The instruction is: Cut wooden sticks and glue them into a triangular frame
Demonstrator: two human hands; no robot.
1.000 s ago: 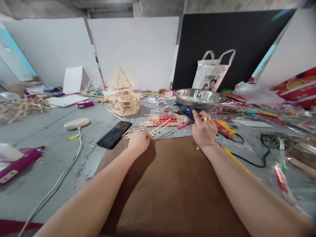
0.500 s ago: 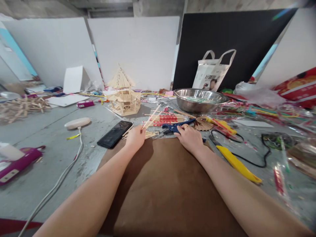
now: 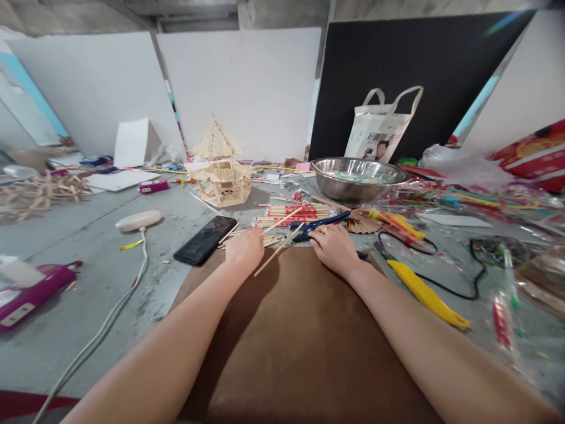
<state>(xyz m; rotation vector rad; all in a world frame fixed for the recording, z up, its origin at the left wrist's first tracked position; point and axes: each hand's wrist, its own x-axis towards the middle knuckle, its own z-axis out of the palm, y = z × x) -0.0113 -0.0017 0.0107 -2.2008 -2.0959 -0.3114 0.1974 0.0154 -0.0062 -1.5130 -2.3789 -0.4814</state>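
1. Evidently the materials are plain wood and metal: slim, straight, pale sticks (image 3: 272,240) of smooth wood, wrapped packs (image 3: 304,213) of more sticks with red print, and a dark-blue hand tool (image 3: 311,226) with long, slightly curved arms.
2. Beneath the forearms spreads a brown sheet (image 3: 318,341), smooth and faintly creased; around it the grey surface (image 3: 103,259) looks scuffed.
3. Behind stands a model pavilion (image 3: 223,171) built of sticks, with a pointed, ribbed roof, and a round, shiny steel basin (image 3: 359,185).
4. Both arms reach forward from the near edge. The left hand (image 3: 245,253) is back up, fingers curled inward, just beside the black phone (image 3: 205,240).
5. Its fingers are closed on a thin stick (image 3: 285,219), held by the near end above the loose pile.
6. The right hand (image 3: 334,249) lies palm down over the blue tool, fingers bent and touching it; whether they grip it or merely rest there I cannot tell.
7. The held stick's long axis slants away and to the right, its free end towards the wrapped packs.
8. Between the hands, a second stick (image 3: 278,249) slants the same way, more steeply, its near end over the sheet.
9. Mostly crosswise, the tool reaches leftward beyond the right fingertips.
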